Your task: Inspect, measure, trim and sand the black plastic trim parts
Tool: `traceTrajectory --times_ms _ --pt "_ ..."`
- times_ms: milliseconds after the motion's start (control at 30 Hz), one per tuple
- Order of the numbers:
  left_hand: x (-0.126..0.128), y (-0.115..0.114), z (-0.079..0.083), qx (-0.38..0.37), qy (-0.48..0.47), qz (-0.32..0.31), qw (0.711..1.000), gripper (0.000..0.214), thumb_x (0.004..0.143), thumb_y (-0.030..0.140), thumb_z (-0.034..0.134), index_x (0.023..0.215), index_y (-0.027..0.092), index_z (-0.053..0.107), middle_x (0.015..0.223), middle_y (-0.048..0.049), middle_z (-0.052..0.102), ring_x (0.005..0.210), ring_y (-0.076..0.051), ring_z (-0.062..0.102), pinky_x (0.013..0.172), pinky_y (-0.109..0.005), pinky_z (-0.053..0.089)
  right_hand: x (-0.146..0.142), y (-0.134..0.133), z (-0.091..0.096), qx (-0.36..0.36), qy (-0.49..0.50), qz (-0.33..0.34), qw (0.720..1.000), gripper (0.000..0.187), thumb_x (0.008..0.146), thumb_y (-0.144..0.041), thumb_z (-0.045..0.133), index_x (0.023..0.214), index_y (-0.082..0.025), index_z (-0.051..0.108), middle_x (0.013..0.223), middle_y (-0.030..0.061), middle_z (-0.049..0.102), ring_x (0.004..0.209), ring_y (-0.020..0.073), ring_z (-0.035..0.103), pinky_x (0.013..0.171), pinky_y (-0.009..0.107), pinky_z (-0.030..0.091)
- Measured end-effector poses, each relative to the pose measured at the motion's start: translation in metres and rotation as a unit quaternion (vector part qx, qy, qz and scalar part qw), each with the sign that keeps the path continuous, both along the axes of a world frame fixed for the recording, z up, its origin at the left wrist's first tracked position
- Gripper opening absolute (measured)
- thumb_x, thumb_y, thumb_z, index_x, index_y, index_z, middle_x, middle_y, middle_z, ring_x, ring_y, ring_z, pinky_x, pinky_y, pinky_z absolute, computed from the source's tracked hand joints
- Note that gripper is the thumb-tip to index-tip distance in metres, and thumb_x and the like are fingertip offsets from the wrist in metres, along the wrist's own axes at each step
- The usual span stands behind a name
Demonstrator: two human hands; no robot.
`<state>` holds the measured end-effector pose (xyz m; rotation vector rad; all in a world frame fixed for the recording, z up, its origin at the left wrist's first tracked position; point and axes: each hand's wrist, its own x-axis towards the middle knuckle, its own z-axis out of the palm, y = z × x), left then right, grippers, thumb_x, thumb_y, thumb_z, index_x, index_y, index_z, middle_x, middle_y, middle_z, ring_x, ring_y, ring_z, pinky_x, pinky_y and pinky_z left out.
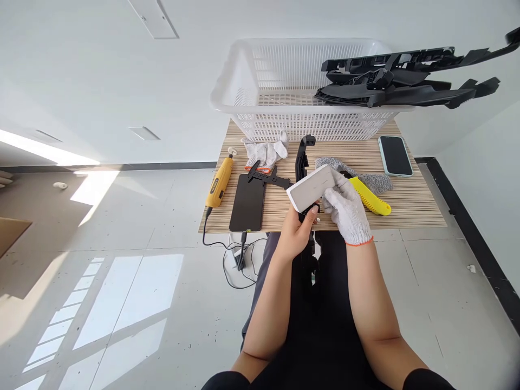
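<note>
Bright daylight, seemingly warped edges.

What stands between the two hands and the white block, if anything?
Nothing visible does. The bare left hand grips the white block from below, and the gloved right hand touches its right end, above a black plastic part.

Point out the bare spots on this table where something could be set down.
Bare table lies right of the yellow cutter, below the phone. A smaller patch sits between basket and phone. The left, around rotary tool and dark slab, is crowded.
</note>
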<state>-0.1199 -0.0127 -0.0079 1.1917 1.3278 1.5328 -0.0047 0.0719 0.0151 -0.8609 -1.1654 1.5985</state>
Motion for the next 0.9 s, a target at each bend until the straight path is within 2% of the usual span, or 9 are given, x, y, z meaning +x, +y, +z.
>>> traceTrajectory --times_ms 133,267,433,567,733,833,900 --pt "0.0001 0.0008 0.0002 0.003 -0.002 -0.009 1.000 0.029 0.100 0.045 0.053 0.118 0.023 0.055 0.110 -0.0062 0.065 0.079 -0.012 0.060 0.072 -0.027 0.056 0.0001 -0.0003 0.0005 0.003 0.041 -0.039 0.998 0.041 0.084 -0.031 0.069 0.124 -0.033 0.067 0.085 -0.0018 0.058 0.060 0.0088 0.042 0.050 0.022 0.035" --pt "0.0008 0.0008 -0.0003 0.007 -0.005 -0.002 1.000 0.030 0.099 0.045 0.055 0.117 0.022 0.056 0.113 -0.0083 0.066 0.086 -0.016 0.063 0.072 -0.028 0.056 0.0009 -0.0005 -0.0001 -0.012 0.009 0.020 1.000 0.046 0.080 -0.034 0.073 0.125 -0.033 0.066 0.083 -0.0015 0.060 0.061 0.0105 0.046 0.050 0.023 0.036" --pt "0.0008 0.0005 -0.0012 0.008 -0.012 -0.010 1.000 0.026 0.100 0.042 0.054 0.118 0.024 0.055 0.110 -0.0055 0.065 0.079 -0.012 0.061 0.072 -0.026 0.056 0.0004 0.0006 -0.0006 0.005 0.030 -0.049 0.998 0.041 0.083 -0.034 0.069 0.124 -0.032 0.066 0.087 -0.0019 0.059 0.060 0.0089 0.042 0.050 0.023 0.035" --pt "0.0005 0.0005 -0.0013 0.005 -0.013 -0.005 1.000 0.029 0.099 0.043 0.054 0.121 0.023 0.055 0.112 -0.0072 0.066 0.086 -0.014 0.062 0.074 -0.027 0.056 0.0008 0.0003 -0.0013 -0.005 0.007 0.002 1.000 0.045 0.081 -0.032 0.071 0.125 -0.032 0.066 0.084 -0.0022 0.058 0.063 0.0097 0.045 0.051 0.023 0.036" --pt "0.0006 0.0010 -0.0008 0.001 -0.003 -0.006 1.000 0.030 0.099 0.045 0.054 0.120 0.023 0.056 0.110 -0.0072 0.066 0.079 -0.013 0.062 0.072 -0.029 0.057 0.0014 0.0003 -0.0014 0.002 0.027 -0.033 0.999 0.046 0.082 -0.035 0.070 0.127 -0.032 0.064 0.083 -0.0021 0.057 0.062 0.0099 0.045 0.052 0.023 0.038" --pt "0.0008 0.0014 -0.0011 0.006 -0.005 -0.001 1.000 0.032 0.099 0.046 0.054 0.119 0.022 0.057 0.110 -0.0083 0.068 0.081 -0.015 0.063 0.072 -0.030 0.057 0.0011 0.0001 -0.0006 -0.004 0.007 0.010 1.000 0.047 0.080 -0.035 0.072 0.127 -0.032 0.065 0.085 -0.0015 0.059 0.062 0.0105 0.045 0.051 0.024 0.038" --pt "0.0008 0.0015 -0.0014 0.007 -0.007 -0.003 1.000 0.031 0.099 0.046 0.054 0.119 0.022 0.057 0.110 -0.0080 0.068 0.081 -0.014 0.063 0.073 -0.030 0.057 0.0007 0.0001 -0.0005 -0.002 0.007 0.013 1.000 0.047 0.080 -0.035 0.072 0.126 -0.032 0.066 0.085 -0.0014 0.059 0.061 0.0106 0.045 0.051 0.024 0.039"
